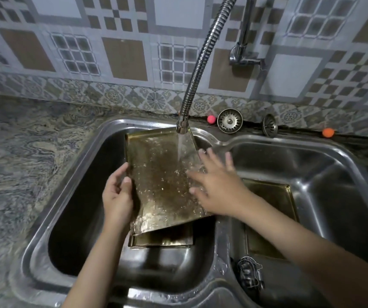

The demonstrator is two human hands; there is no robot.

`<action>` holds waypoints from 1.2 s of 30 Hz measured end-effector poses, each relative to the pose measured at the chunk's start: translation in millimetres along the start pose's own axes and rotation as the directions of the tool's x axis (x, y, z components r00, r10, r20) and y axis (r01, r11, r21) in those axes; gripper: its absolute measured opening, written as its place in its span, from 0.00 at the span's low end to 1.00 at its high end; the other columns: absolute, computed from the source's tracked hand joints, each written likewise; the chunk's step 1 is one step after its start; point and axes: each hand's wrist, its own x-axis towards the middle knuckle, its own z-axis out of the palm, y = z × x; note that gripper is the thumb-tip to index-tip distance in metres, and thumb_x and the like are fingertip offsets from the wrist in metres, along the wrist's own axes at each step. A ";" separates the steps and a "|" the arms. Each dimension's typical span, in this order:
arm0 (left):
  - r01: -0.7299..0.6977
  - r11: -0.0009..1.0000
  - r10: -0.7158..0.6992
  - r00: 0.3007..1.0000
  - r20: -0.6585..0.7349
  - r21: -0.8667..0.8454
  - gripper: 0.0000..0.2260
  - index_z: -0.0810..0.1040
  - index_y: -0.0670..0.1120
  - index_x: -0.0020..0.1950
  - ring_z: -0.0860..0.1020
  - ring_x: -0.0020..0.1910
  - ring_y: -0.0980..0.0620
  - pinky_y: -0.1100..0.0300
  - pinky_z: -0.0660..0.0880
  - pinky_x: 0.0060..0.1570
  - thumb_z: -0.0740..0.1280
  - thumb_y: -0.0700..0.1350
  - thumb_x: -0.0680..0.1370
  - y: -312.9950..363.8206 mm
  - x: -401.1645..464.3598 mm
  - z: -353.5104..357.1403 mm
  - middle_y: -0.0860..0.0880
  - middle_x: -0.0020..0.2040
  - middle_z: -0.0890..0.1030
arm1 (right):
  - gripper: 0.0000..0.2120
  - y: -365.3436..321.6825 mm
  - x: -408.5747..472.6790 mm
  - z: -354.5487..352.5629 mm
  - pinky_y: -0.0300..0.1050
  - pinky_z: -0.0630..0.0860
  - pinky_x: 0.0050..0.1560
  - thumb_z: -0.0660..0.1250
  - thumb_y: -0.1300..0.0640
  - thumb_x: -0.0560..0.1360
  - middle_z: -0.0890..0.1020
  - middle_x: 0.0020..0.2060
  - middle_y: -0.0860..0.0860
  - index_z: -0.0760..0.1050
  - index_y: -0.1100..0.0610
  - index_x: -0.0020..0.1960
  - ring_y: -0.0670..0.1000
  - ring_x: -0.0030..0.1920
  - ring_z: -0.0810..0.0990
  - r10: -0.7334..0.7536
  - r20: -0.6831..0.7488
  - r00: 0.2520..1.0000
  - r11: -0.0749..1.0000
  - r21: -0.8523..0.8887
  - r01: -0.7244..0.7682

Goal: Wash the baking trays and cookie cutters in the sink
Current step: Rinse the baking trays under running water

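cookie cutter (250, 274): sitting near front edge of right basin, untouched
left hand (117, 194): gripping left rim of tray (163, 174), tilted over left basin
right hand (218, 185): flat, fingers spread, rubbing tray under tap (182, 125)
step: rinsing, probably flip next

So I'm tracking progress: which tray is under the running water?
The tilted tray in the left basin, held by both hands; the others lie flat below and right.

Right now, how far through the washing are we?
Done, apparently: one tray lies in the right basin. In hand: left hand grips a tilted tray under running water while right hand rubs it. Left: another tray underneath, plus cookie cutters.
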 end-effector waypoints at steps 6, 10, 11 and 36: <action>0.108 0.988 -0.105 0.994 0.030 -0.111 0.15 0.76 0.57 0.59 0.75 0.62 0.53 0.48 0.70 0.67 0.58 0.38 0.81 -2.4 -4.3 10.2 0.51 0.63 0.76 | 0.18 16.5 -1.0 12.1 0.46 0.61 0.74 0.64 0.61 0.78 0.74 0.66 0.45 0.73 0.46 0.65 0.41 0.69 0.67 0.177 -0.069 0.982 0.490 0.871 -0.027; 0.129 0.992 -0.128 0.984 0.121 0.003 0.14 0.73 0.51 0.64 0.80 0.50 0.59 0.59 0.75 0.51 0.58 0.38 0.82 -2.9 -9.9 24.4 0.51 0.53 0.77 | 0.20 10.3 -2.2 16.5 0.33 0.66 0.66 0.63 0.69 0.77 0.78 0.59 0.40 0.76 0.46 0.59 0.35 0.62 0.73 0.298 -0.197 0.934 0.256 0.959 0.120; 0.104 0.992 -0.115 0.982 0.152 0.075 0.14 0.73 0.50 0.65 0.79 0.56 0.56 0.60 0.74 0.53 0.59 0.39 0.81 -3.9 -11.2 27.1 0.52 0.55 0.76 | 0.20 8.7 -1.6 17.0 0.32 0.66 0.66 0.64 0.68 0.77 0.78 0.60 0.40 0.76 0.44 0.59 0.35 0.63 0.73 0.312 -0.217 0.925 0.247 0.958 0.142; 0.105 0.902 0.025 0.955 0.295 -0.420 0.24 0.68 0.49 0.72 0.78 0.61 0.52 0.54 0.76 0.59 0.55 0.32 0.79 31.6 -17.0 22.0 0.54 0.62 0.79 | 0.30 -11.5 7.2 44.1 0.55 0.40 0.75 0.51 0.41 0.80 0.46 0.77 0.44 0.49 0.49 0.78 0.43 0.76 0.44 0.142 -0.188 0.972 0.846 0.533 -0.020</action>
